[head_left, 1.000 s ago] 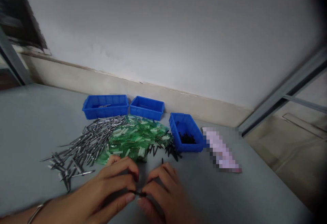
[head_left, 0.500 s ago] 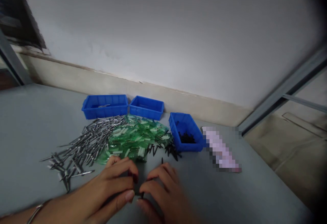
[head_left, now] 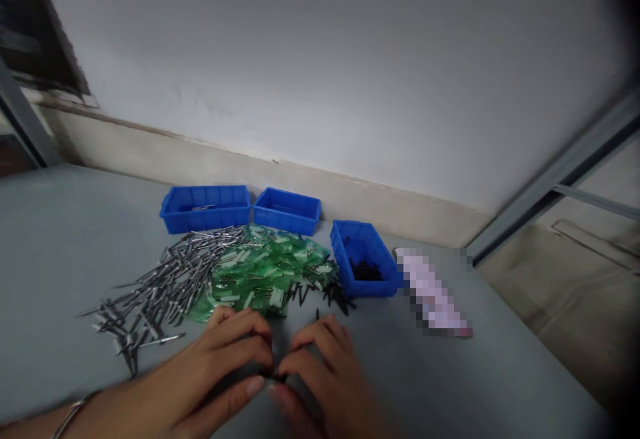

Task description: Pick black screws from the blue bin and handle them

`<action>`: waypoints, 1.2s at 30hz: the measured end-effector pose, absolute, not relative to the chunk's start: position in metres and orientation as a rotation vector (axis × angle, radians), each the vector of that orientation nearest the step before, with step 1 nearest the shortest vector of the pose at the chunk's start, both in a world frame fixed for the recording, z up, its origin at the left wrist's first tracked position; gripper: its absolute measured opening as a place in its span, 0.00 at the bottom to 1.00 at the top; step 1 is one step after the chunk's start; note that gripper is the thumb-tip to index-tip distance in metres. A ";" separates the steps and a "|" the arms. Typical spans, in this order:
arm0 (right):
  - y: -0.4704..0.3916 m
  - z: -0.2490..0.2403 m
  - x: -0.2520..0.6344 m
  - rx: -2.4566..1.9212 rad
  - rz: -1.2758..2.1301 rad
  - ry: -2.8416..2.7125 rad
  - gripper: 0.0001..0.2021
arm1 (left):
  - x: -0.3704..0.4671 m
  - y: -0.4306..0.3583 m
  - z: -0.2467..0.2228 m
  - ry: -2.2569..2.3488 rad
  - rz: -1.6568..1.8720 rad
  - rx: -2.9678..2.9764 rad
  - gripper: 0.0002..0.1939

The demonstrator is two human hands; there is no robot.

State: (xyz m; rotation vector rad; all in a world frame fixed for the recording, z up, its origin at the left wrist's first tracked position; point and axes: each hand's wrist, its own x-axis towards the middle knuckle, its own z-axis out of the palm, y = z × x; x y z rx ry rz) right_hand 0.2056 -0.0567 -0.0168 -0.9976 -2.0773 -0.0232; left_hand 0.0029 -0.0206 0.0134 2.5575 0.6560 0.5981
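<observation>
My left hand (head_left: 225,359) and my right hand (head_left: 325,375) meet low in the middle of the view, just above the grey table. Both are closed, thumbs and fingertips pinched around a small dark piece (head_left: 275,377) that is mostly hidden between them. Just beyond my fingers lie several green plastic packets (head_left: 270,265) with white pieces inside. Black screw-like pieces (head_left: 337,292) are scattered at the packets' right end, and a single one (head_left: 317,315) stands out by my right fingertips. To the left spreads a heap of silver rivet-like pins (head_left: 175,279).
Along the wall stand a blue bin (head_left: 205,215) with a few silver pins and a second blue bin (head_left: 287,215). A third blue bin (head_left: 370,285), holding black pieces, is at the right. Beyond it lies a pixelated pinkish object (head_left: 435,295). A metal post (head_left: 540,189) borders the table.
My hands have drawn slightly closer together, and the fingertips now nearly touch around the dark piece. The packets, pins and bins have stayed put.
</observation>
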 end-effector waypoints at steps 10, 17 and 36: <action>-0.055 0.000 0.215 -1.081 -0.062 -1.964 0.04 | 0.000 -0.021 0.009 0.742 0.460 2.633 0.18; -0.025 0.007 0.255 -1.349 -0.408 -1.749 0.04 | 0.000 -0.023 -0.006 0.796 0.598 2.551 0.14; 0.017 -0.018 0.438 -1.608 0.514 -0.983 0.14 | -0.002 -0.021 0.008 0.767 0.532 2.630 0.17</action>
